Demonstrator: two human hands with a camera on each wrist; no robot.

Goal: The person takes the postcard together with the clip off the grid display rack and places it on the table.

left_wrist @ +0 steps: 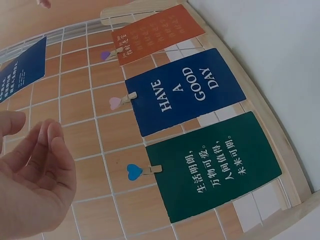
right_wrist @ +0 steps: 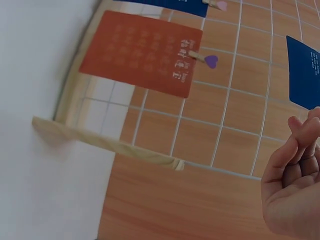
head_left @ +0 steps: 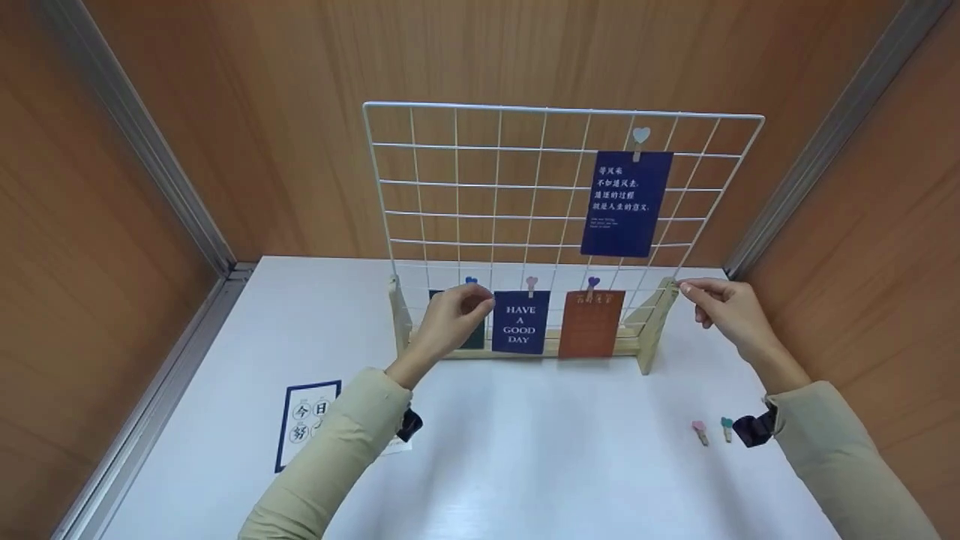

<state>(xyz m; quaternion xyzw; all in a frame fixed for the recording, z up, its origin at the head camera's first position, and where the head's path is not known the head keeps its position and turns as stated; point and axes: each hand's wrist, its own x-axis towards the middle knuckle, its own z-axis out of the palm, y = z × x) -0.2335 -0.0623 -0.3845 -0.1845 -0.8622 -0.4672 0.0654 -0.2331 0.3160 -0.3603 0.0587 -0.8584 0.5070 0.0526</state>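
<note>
A white wire grid rack [head_left: 562, 109] stands in wooden feet, with cards clipped to it. My left hand [head_left: 450, 319], its fingers loosely bent and nothing visible in them, is in front of the green card [left_wrist: 215, 170], beside the navy HAVE A GOOD DAY card [head_left: 520, 341]. Near the rack's right wooden foot [head_left: 652, 330] is my right hand [head_left: 731, 311], fingers bent and no held thing showing; whether it touches the rack I cannot tell. An orange card [head_left: 591, 330] hangs at lower right by a purple heart clip [right_wrist: 211, 61]. Higher up, a white heart clip [head_left: 640, 136] holds another navy card [head_left: 626, 225].
Two loose heart clips, one pink [head_left: 700, 432] and one teal [head_left: 726, 428], lie on the white table [head_left: 525, 465] at right. A blue-bordered card [head_left: 292, 431] lies at left, partly behind my left sleeve. Wood-grain panels [head_left: 262, 90] enclose the table.
</note>
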